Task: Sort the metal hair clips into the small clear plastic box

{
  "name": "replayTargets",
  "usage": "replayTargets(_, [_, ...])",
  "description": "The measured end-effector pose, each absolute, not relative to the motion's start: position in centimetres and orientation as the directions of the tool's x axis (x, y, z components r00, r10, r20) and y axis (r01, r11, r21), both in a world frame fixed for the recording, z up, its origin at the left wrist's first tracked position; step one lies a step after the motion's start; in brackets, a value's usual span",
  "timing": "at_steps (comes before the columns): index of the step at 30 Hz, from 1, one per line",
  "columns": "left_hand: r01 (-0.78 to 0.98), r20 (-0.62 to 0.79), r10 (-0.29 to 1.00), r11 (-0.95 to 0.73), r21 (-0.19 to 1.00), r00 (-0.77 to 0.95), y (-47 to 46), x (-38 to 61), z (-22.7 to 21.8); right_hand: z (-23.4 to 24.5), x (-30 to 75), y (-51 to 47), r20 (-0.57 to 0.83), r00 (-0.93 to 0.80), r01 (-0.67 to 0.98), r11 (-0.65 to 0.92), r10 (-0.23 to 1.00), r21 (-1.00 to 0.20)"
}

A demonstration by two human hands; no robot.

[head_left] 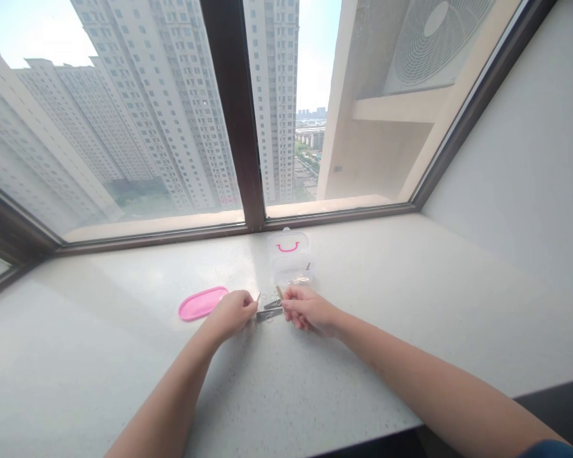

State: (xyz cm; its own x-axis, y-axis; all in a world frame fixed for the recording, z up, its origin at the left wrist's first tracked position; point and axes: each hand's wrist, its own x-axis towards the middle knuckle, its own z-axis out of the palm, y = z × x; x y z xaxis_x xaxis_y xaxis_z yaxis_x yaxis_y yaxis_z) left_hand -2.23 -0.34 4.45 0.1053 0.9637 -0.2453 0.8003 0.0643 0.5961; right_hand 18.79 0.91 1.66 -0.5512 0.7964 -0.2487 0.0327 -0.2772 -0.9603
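Observation:
My left hand (233,313) pinches a small metal piece (258,296) at its fingertips. My right hand (306,309) pinches a thin gold-coloured metal tool (279,292). Between the two hands a dark metal nail clipper (270,310) lies on the white stone sill (124,331), with small metal rings beside it. Just behind them stands a small clear plastic case (290,256) with a pink handle, holding more metal pieces. A pink oval tray (202,303) lies flat to the left of my left hand.
A large window with a dark frame (233,121) runs along the back of the sill. A white wall (530,159) closes the right side. The sill's front edge (363,439) runs below my arms.

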Motion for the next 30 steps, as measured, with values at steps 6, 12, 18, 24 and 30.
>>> replayTargets(6, [0.511,-0.268,0.938,0.123,0.851,0.220,-0.6,-1.5,4.6,1.8,19.2,0.8,-0.265,-0.587,-0.003,-0.329,0.765,-0.944])
replayTargets(12, [0.203,-0.272,0.935,0.228,0.952,0.228,-1.0,0.2,3.5,1.0,19.2,0.9,-0.278,-0.629,-0.065,-0.406,0.726,-0.912])
replayTargets(18, [0.183,-0.286,0.895,0.235,0.955,0.343,-1.0,0.4,2.9,1.2,19.5,0.8,-0.265,-0.677,-0.012,-0.370,0.686,-0.929])
replayTargets(24, [0.146,-0.272,0.837,0.230,0.962,0.475,-1.1,0.3,3.0,1.4,19.9,0.8,-0.213,-0.744,-0.019,-0.339,0.633,-0.940])
replayTargets(30, [0.088,-0.257,0.784,0.253,0.964,0.564,-1.1,-0.1,3.4,1.0,20.1,1.1,-0.244,-0.752,-0.032,-0.404,0.612,-0.914])
